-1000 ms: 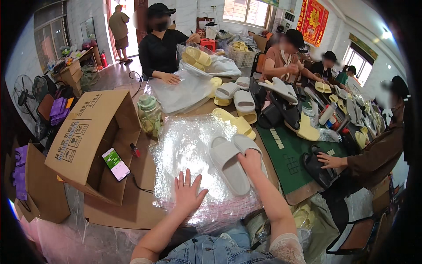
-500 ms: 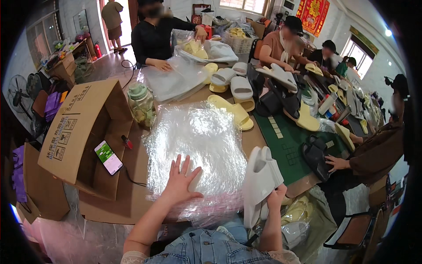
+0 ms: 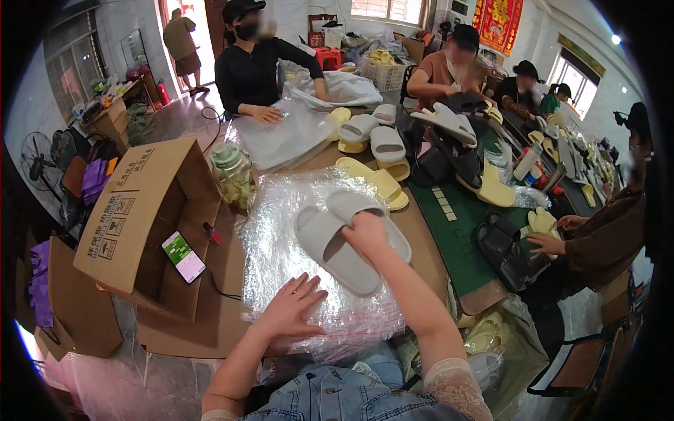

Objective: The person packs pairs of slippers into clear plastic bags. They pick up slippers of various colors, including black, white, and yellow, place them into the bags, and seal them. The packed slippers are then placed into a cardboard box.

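Note:
A pair of light grey slide slippers [image 3: 319, 235] lies over a stack of clear plastic bags [image 3: 268, 242], toes pointing away from me. My right hand [image 3: 366, 233] grips the pair where the two meet, its fingers partly hidden at the strap openings. My left hand [image 3: 291, 305] rests flat with fingers spread on the near left part of the bags, holding nothing. Pinkish strips show along the near edge of the stack.
An open cardboard box [image 3: 133, 217] holding a phone [image 3: 183, 257] stands left, beside a glass jar [image 3: 232, 175]. Yellow slippers [image 3: 375, 181] and black ones [image 3: 432, 161] lie beyond. Co-workers sit around the table; one handles slippers by the green mat [image 3: 449, 238].
My right hand has brought the grey slippers from the right edge of the bags onto the stack, turning them from on edge to soles down. My left hand has shifted slightly nearer me.

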